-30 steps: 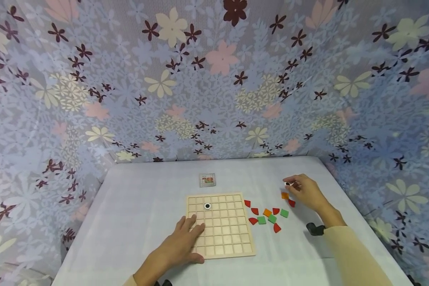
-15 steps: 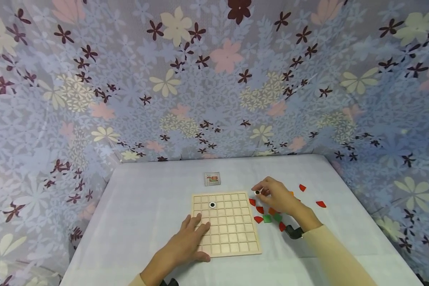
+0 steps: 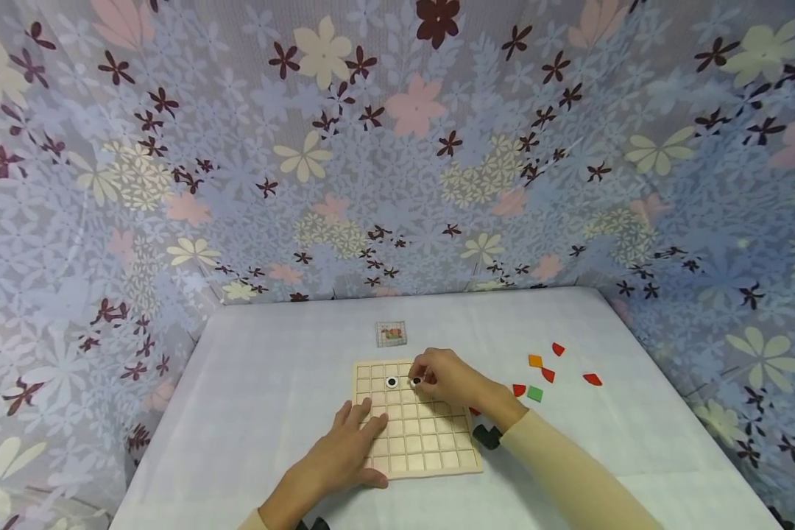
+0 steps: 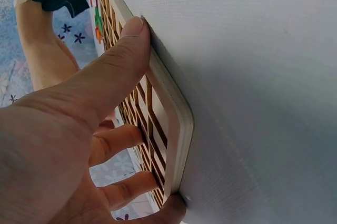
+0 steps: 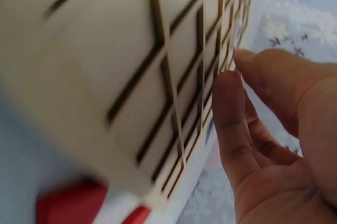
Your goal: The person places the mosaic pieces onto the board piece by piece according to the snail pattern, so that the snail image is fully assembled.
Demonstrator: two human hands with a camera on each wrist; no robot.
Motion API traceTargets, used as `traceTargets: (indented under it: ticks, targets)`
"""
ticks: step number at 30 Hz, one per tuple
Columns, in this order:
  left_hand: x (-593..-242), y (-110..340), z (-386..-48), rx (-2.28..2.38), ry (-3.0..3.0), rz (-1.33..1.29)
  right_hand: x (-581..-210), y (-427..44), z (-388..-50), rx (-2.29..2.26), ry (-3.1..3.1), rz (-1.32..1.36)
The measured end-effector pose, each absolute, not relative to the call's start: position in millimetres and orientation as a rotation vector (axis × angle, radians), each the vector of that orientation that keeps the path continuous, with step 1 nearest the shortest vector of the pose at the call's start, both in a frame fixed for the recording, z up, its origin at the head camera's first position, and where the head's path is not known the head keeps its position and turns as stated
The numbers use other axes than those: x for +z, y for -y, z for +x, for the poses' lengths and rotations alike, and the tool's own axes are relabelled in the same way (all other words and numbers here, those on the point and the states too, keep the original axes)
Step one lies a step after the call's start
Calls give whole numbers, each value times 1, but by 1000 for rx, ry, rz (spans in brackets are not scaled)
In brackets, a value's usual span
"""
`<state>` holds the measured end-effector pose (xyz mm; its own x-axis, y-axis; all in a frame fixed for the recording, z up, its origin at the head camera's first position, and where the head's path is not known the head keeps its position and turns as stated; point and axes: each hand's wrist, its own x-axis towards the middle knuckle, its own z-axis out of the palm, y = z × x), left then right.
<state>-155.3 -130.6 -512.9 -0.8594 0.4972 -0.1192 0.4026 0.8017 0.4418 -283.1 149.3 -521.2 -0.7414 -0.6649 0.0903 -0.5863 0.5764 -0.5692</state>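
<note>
A pale wooden grid board (image 3: 430, 445) lies on the white-covered table. My left hand (image 3: 338, 453) rests on its left side with fingers spread; in the left wrist view the thumb (image 4: 113, 63) lies along the board's near rim. Over the upper grid, my right hand (image 3: 453, 379) pinches a white tile with a black dot (image 3: 417, 380) between thumb and fingertips. Just left of it, a matching dotted tile (image 3: 391, 382) sits in a top-row-area cell. The right wrist view shows the right fingertips (image 5: 229, 90) close to the board, the held tile mostly hidden.
A small picture card (image 3: 391, 334) lies beyond the board. To the right are scattered an orange square (image 3: 535, 361), a green square (image 3: 535, 394) and several red quarter-round pieces (image 3: 592, 379). My right forearm hides part of that area. A flowered cloth (image 3: 371, 184) hangs behind the table.
My right hand has carried the dotted tile leftward from the loose pieces on the right to above the board, beside the other dotted tile. The left hand stays on the board.
</note>
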Motion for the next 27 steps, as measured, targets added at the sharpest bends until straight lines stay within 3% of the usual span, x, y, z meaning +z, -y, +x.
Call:
traceTargets:
  ticks: [27]
  targets:
    - [-514,129,-155,554,-2765,702,-524,-128,-283,-846,-2770,-1033]
